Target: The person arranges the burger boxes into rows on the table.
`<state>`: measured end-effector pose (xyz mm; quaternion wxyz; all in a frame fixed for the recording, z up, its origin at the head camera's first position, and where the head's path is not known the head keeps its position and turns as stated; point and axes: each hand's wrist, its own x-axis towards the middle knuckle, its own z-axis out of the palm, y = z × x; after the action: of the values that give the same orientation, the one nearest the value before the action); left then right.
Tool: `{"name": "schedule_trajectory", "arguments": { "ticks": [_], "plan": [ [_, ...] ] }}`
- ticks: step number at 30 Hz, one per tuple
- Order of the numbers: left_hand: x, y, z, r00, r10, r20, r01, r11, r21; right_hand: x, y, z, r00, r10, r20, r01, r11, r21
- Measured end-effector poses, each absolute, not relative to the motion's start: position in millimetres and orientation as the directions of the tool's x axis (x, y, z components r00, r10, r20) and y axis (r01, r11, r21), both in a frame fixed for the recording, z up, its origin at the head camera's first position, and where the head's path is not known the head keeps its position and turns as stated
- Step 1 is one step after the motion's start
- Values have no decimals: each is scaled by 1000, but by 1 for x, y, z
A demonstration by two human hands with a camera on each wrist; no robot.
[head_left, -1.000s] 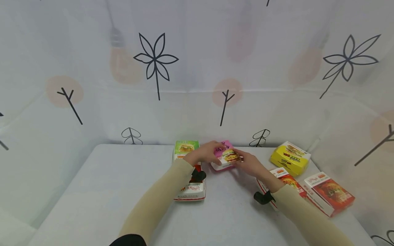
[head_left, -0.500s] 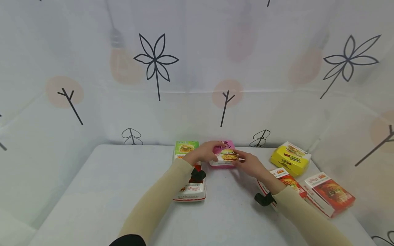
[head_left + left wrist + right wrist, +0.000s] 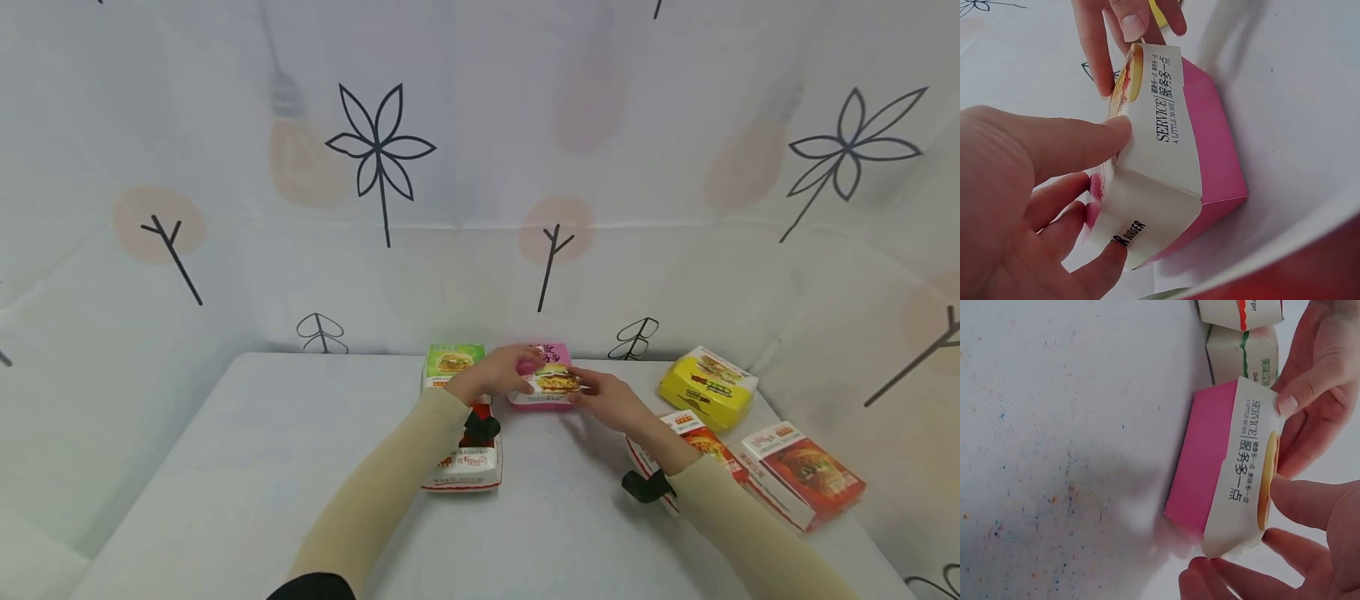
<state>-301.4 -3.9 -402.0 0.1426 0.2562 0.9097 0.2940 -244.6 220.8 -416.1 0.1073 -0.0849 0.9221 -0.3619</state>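
A pink and white burger box (image 3: 555, 382) sits at the back middle of the table between the two hands. My left hand (image 3: 497, 372) holds its left side; in the left wrist view the thumb (image 3: 1100, 140) lies on the top edge and the fingers curl along the side. The right hand (image 3: 611, 404) holds the opposite side, and in the right wrist view its thumb (image 3: 1310, 503) touches the top edge, with the fingers bent round the near corner. Just left stands a green and white burger box (image 3: 454, 360); nearer is a red and white burger box (image 3: 467, 473), partly hidden by the left wrist.
On the right of the white table (image 3: 247, 483) are a yellow burger box (image 3: 708, 387), a red and white box (image 3: 693, 429) partly under the right forearm, and another red box (image 3: 806, 471) near the right edge. A patterned cloth (image 3: 465, 183) hangs behind.
The pink box has turned from slanted to nearly square with the table's back edge and shifted slightly left. Both hands have stayed on it; the other boxes have not moved.
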Motion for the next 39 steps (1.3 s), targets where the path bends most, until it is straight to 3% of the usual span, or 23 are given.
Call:
{"name": "schedule_trajectory", "arguments": {
  "ticks": [16, 26, 33, 39],
  "plan": [
    [-302, -6, -402, -827, 550, -120, 372, 694, 617, -238, 236, -401, -970, -228, -85, -119, 748, -653],
    [-301, -5, -402, -830, 544, -124, 366, 699, 614, -210, 268, -387, -979, -172, -112, -49, 725, -687],
    [-300, -5, -401, -832, 538, -133, 348, 694, 630, -188, 295, -381, -991, -129, -19, -90, 783, -615],
    [-300, -4, -401, -838, 528, -140, 337, 701, 628, -176, 317, -380, -998, -63, -4, -50, 826, -562]
  ]
}}
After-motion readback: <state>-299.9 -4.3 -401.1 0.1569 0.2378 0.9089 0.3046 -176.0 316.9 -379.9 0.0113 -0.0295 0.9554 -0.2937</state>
